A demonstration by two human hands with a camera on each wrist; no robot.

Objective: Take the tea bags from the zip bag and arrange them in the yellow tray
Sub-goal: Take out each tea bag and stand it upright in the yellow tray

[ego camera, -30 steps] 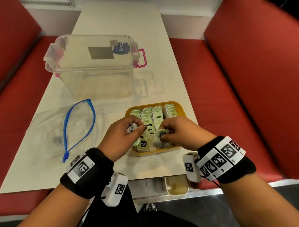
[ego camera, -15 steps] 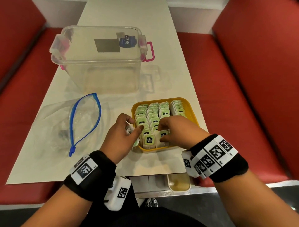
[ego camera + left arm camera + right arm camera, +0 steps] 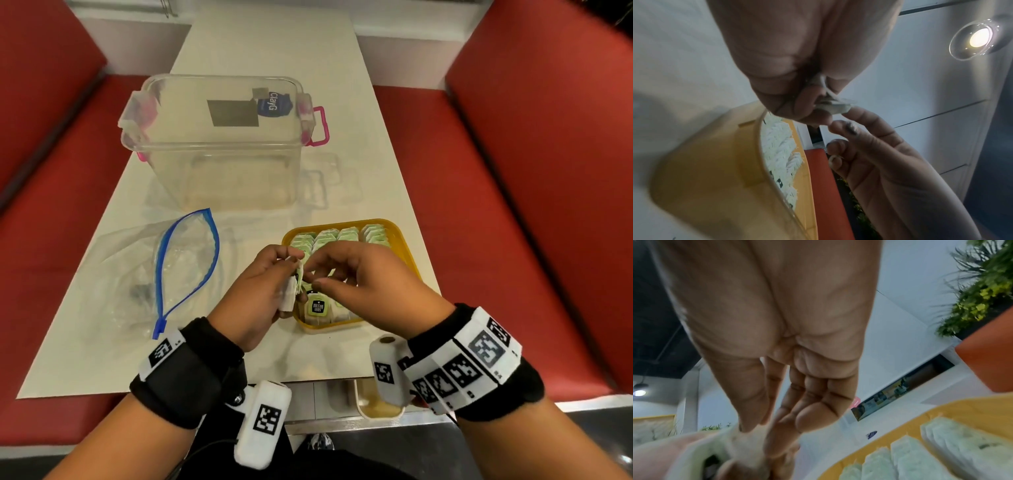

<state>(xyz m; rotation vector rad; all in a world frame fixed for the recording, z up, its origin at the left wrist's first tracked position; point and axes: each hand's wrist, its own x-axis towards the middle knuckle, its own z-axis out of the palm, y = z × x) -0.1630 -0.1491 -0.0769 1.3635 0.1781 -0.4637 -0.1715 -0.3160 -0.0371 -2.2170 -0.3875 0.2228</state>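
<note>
The left hand (image 3: 255,291) clamps its fingers (image 3: 813,100) on a few tea bags (image 3: 290,291) above the tray's (image 3: 402,240) near-left corner; the right hand's (image 3: 363,284) fingers (image 3: 320,260) pinch one of them. The tray sits at the desk's (image 3: 267,51) right edge, rows packed. The zip bag (image 3: 185,260) lies left. Only the head view shows it

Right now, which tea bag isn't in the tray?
The tea bag held in the left hand, lifted beside the yellow tray; all the others stand packed in rows inside it.
</note>
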